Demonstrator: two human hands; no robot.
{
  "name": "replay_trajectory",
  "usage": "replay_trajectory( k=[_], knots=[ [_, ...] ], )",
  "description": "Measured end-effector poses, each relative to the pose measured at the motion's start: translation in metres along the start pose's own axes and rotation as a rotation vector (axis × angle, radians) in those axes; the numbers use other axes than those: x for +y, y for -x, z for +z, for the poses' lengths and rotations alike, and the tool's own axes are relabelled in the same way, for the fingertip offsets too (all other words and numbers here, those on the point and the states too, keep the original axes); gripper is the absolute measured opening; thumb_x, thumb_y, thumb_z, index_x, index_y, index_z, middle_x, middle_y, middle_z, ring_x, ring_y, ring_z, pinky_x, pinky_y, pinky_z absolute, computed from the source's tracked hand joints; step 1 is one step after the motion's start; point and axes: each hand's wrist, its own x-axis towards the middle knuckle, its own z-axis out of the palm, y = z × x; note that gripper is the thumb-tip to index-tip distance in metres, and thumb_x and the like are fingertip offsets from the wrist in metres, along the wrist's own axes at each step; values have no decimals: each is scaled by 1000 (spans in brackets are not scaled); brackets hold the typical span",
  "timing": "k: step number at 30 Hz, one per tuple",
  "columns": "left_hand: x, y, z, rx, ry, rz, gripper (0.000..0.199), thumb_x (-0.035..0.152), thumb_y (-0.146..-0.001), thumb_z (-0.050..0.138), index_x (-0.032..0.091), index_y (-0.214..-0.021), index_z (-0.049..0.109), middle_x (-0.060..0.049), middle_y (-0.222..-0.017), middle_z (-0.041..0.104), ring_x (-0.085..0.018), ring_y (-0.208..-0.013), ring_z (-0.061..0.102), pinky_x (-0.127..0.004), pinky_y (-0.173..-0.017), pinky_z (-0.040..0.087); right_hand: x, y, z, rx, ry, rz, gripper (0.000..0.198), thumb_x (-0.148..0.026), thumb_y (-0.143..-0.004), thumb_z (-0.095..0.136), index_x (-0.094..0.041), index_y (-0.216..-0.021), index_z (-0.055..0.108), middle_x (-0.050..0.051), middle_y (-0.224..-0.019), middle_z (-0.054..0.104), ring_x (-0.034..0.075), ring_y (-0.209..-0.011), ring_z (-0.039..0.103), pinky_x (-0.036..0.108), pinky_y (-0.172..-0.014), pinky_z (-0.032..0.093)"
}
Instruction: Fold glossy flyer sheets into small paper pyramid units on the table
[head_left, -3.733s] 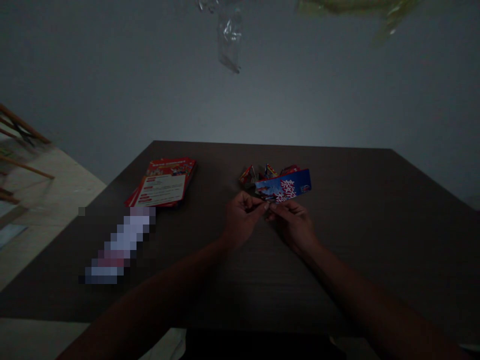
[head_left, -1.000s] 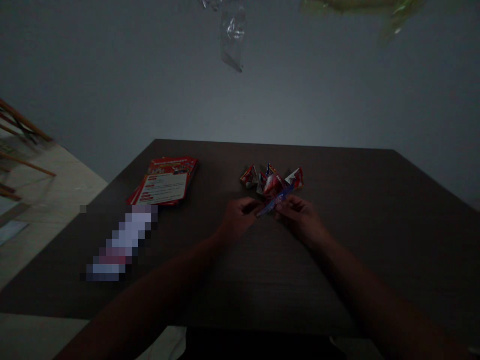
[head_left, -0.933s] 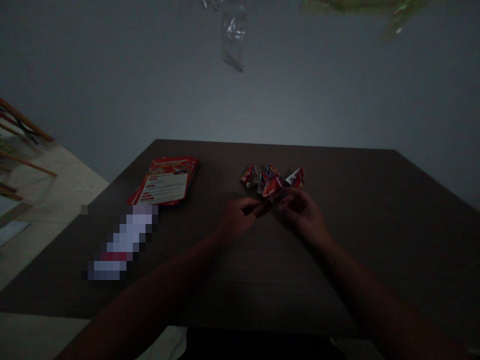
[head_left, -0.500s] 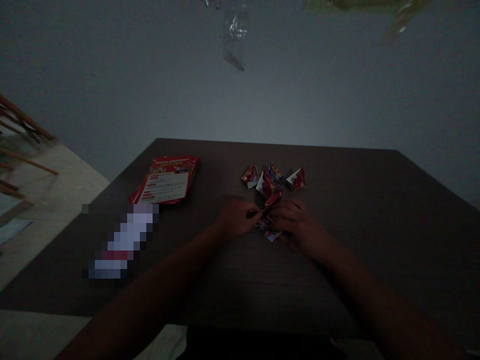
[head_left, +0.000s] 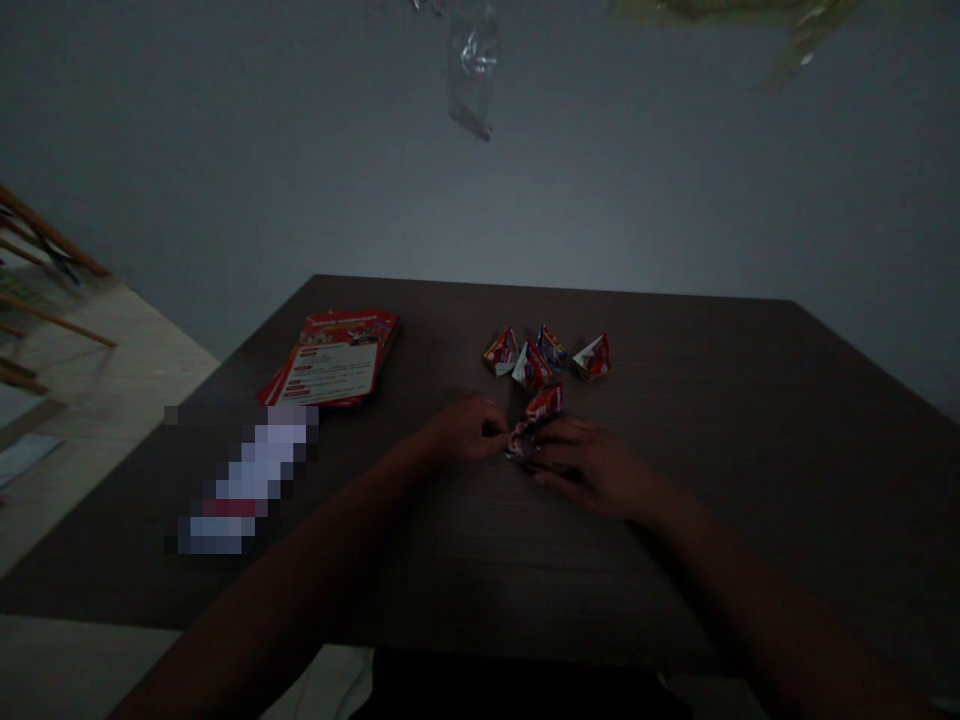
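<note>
Just below the centre of the frame, the left hand (head_left: 471, 428) pinches the left edge of a creased red-and-blue printed paper (head_left: 545, 402); the right hand (head_left: 600, 462) lies across it, fingers outstretched (shadow blurs the detail). Just above sit four small folded red, white and blue paper pyramids (head_left: 532, 368) on the dark brown table (head_left: 697, 400).

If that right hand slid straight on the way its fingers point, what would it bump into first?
Most likely the folded printed paper, which the right hand seems to be touching; just beyond, roughly along that line, is the left hand. It's dim, so depth is hard to judge.
</note>
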Motion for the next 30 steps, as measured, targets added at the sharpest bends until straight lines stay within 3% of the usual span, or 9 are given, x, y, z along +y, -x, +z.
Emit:
replay_trajectory(
  k=[6,14,21,30],
  knots=[
    [3,1,-4,-63,-73,14,11,20,-68,58,18,-68,69,-1,-63,59,-12,-60,52,-24,-62,36,9,-2,7,68,-96,51,23,-27,-89,47,-24,-102,66,6,-101,65,21,-99,55,39,-88,41],
    [3,2,-2,-80,-138,-7,11,21,-69,58,18,-71,68,-1,-68,61,-12,-65,54,-24,-67,38,16,-3,16,180,-285,204,23,-28,-86,50,-18,-67,59,4,-77,62,16,-76,57,29,-71,43],
    [4,2,-2,-108,-185,5,15,27,-74,58,17,-80,68,-1,-76,62,-12,-71,56,-25,-71,38,15,-3,15,176,-380,241,22,-26,-86,51,-18,-66,57,5,-85,63,15,-82,59,26,-72,44],
    [8,0,-1,-121,-222,-23,17,30,-75,58,17,-79,68,-2,-76,64,-13,-75,56,-26,-72,37,20,-3,20,289,-344,316,17,-25,-80,59,-18,-65,63,7,-94,64,17,-87,62,28,-76,46]
  ],
)
